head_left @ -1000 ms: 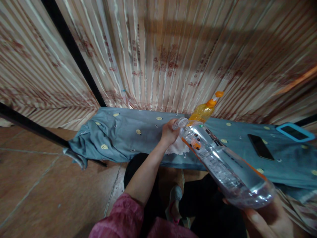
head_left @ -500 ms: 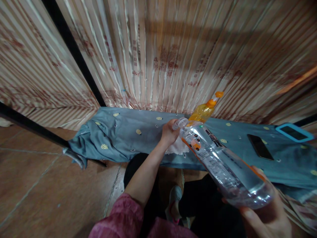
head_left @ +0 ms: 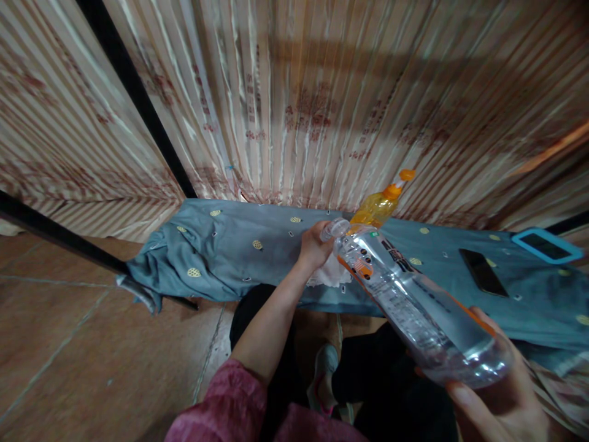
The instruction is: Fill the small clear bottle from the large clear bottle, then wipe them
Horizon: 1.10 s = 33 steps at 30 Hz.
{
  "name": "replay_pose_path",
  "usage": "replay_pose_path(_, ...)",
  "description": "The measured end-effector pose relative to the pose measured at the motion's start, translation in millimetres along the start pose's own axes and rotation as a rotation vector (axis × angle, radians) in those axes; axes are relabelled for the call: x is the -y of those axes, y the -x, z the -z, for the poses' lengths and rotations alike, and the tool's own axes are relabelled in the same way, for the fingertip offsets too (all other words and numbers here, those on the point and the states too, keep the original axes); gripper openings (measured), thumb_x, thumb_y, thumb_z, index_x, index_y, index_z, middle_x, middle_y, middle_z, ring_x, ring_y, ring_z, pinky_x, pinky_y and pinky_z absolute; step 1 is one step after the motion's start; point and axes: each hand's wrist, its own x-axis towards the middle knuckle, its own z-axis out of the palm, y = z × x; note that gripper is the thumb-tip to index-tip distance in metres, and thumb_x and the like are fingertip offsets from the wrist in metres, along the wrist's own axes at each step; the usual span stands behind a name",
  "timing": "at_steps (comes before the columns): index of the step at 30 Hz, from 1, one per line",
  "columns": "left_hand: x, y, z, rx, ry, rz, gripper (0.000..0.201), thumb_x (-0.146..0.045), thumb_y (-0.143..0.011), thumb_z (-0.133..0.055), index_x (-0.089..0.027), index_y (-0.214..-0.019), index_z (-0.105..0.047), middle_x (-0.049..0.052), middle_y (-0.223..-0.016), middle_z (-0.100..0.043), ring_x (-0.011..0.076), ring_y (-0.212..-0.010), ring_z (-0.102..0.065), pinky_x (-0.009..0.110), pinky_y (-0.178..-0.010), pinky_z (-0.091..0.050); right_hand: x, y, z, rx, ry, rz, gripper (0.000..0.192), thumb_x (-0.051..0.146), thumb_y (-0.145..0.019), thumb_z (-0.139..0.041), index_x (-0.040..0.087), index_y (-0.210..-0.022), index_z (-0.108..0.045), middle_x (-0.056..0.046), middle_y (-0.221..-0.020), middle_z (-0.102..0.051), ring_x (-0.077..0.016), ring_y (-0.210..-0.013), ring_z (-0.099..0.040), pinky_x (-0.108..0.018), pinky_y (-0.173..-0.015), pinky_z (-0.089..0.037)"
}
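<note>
My right hand [head_left: 501,405] grips the base of a large clear plastic bottle [head_left: 414,307] with an orange label, tilted so its open mouth points toward my left hand. My left hand [head_left: 314,245] rests on the blue-grey cloth [head_left: 221,252] and is closed on a crumpled white cloth or tissue [head_left: 330,274], right under the bottle's mouth. An orange bottle [head_left: 381,205] with an orange cap stands just behind, against the curtain.
A dark phone [head_left: 484,272] and a device with a light blue frame [head_left: 546,245] lie on the cloth-covered surface to the right. A striped curtain [head_left: 294,104] hangs behind. Brown tiled floor [head_left: 92,356] lies at left. My legs and a shoe [head_left: 324,368] are below.
The right hand shifted its hold slightly on the bottle's base; the bottle and the left hand have stayed almost still.
</note>
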Motion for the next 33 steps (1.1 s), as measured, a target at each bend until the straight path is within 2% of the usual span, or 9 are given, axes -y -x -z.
replay_pose_path(6, -1, 0, 0.9, 0.001, -0.033, 0.016, 0.013, -0.030, -0.092, -0.071, -0.022, -0.100, -0.079, 0.005, -0.108, -0.086, 0.0267, -0.103, -0.080, 0.037, -0.095, -0.063, -9, -3, 5, -0.002, 0.001, 0.035, 0.103, 0.058, -0.066, -0.095, 0.031, -0.157, -0.054, -0.010, -0.169, -0.052, -0.0479, -0.159, -0.042, -0.069, -0.133, -0.024)
replay_pose_path(8, -2, 0, 1.4, 0.008, -0.036, 0.015, 0.014, -0.029, -0.092, -0.071, -0.022, -0.101, -0.079, 0.006, -0.109, -0.086, 0.0267, -0.104, -0.080, 0.037, -0.097, -0.063, -7, -1, 3, -0.001, 0.001, 0.042, 0.102, 0.058, -0.068, -0.094, 0.031, -0.158, -0.054, -0.011, -0.170, -0.051, -0.0475, -0.158, -0.043, -0.068, -0.133, -0.024)
replay_pose_path(13, -2, 0, 0.8, 0.018, -0.022, 0.018, 0.016, -0.029, -0.092, -0.071, -0.022, -0.104, -0.079, 0.006, -0.111, -0.086, 0.0266, -0.105, -0.080, 0.037, -0.098, -0.063, 5, 4, -5, -0.021, -0.025, 0.004, 0.116, 0.061, -0.066, -0.096, 0.034, -0.167, -0.046, -0.011, -0.171, -0.050, -0.0498, -0.157, -0.044, -0.071, -0.130, -0.027)
replay_pose_path(18, -2, 0, 1.2, 0.019, -0.041, 0.008, 0.014, -0.031, -0.092, -0.071, -0.022, -0.100, -0.078, 0.006, -0.109, -0.086, 0.0272, -0.104, -0.079, 0.038, -0.097, -0.063, 14, 7, -11, -0.034, 0.000, 0.028, 0.119, 0.065, -0.067, -0.094, 0.028, -0.168, -0.044, -0.014, -0.173, -0.047, -0.0502, -0.156, -0.045, -0.071, -0.132, -0.024)
replay_pose_path(21, -2, 0, 2.1, 0.024, -0.038, -0.006, 0.014, -0.032, -0.094, -0.070, -0.021, -0.099, -0.078, 0.007, -0.108, -0.086, 0.0269, -0.102, -0.079, 0.038, -0.096, -0.063, 24, 11, -16, -0.028, -0.018, 0.008, 0.119, 0.066, -0.069, -0.093, 0.026, -0.169, -0.042, -0.013, -0.175, -0.044, -0.0478, -0.160, -0.040, -0.067, -0.135, -0.021)
replay_pose_path(26, -2, 0, 1.8, 0.012, -0.052, 0.012, 0.015, -0.033, -0.095, -0.070, -0.022, -0.099, -0.078, 0.006, -0.107, -0.086, 0.0268, -0.103, -0.079, 0.037, -0.096, -0.063, 34, 14, -22, -0.053, -0.037, -0.010, 0.124, 0.070, -0.064, -0.095, 0.023, -0.167, -0.044, -0.014, -0.177, -0.040, -0.0490, -0.165, -0.030, -0.067, -0.136, -0.014)
replay_pose_path(29, -2, 0, 1.5, 0.005, -0.044, 0.002, 0.015, -0.033, -0.095, -0.069, -0.021, -0.099, -0.078, 0.007, -0.108, -0.086, 0.0268, -0.103, -0.079, 0.037, -0.096, -0.063, 33, 13, -21, -0.039, -0.037, -0.019, 0.123, 0.069, -0.066, -0.095, 0.024, -0.167, -0.042, -0.014, -0.178, -0.038, -0.0493, -0.165, -0.029, -0.068, -0.136, -0.015)
replay_pose_path(33, -2, 0, 1.8, 0.006, -0.028, -0.009, 0.015, -0.033, -0.095, -0.069, -0.021, -0.098, -0.078, 0.007, -0.107, -0.086, 0.0266, -0.102, -0.080, 0.037, -0.096, -0.063, 35, 13, -20, -0.055, -0.017, -0.027, 0.124, 0.070, -0.062, -0.096, 0.024, -0.165, -0.046, -0.014, -0.175, -0.043, -0.0493, -0.164, -0.031, -0.066, -0.136, -0.016)
